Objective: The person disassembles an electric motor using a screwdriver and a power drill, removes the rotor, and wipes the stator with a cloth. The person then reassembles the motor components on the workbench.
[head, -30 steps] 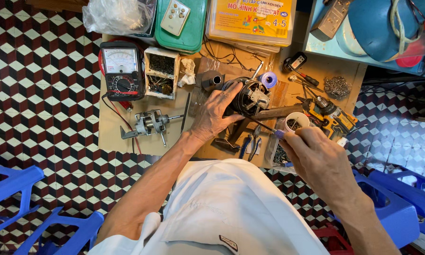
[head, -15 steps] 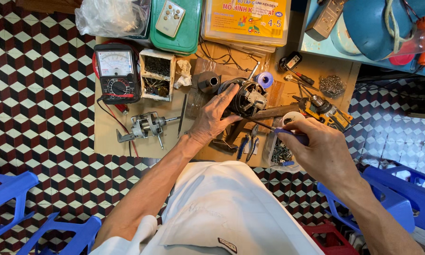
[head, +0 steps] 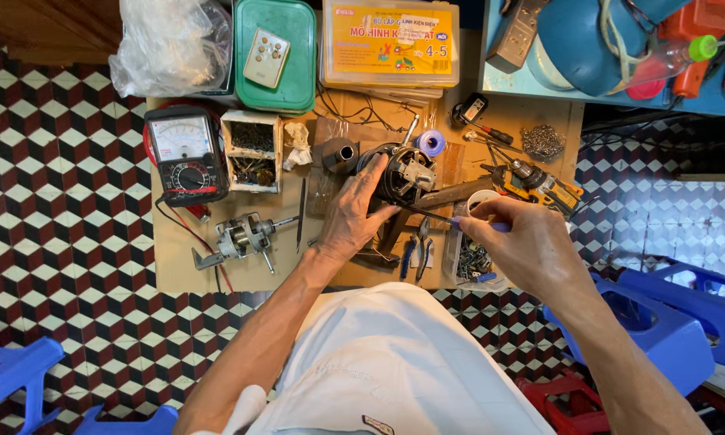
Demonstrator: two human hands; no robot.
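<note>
My left hand (head: 354, 213) grips the side of a round black motor housing (head: 402, 173) that rests on a cardboard sheet (head: 217, 270) on the floor. My right hand (head: 519, 242) holds a thin screwdriver (head: 435, 215) with a blue handle; its shaft points left, and the tip reaches the front of the motor by my left thumb. A wooden-handled hammer (head: 443, 197) lies under the screwdriver shaft.
On the cardboard lie a motor rotor with shaft (head: 241, 238), an analog multimeter (head: 187, 153), a small box of parts (head: 251, 151), pliers (head: 415, 250) and a yellow drill (head: 539, 184). A green lidded box (head: 282, 56) and plastic case sit behind. Blue stools (head: 668, 322) stand right.
My right hand has moved left and down from the white cup, bringing the screwdriver's tip to the motor. My left hand has stayed on the motor housing.
</note>
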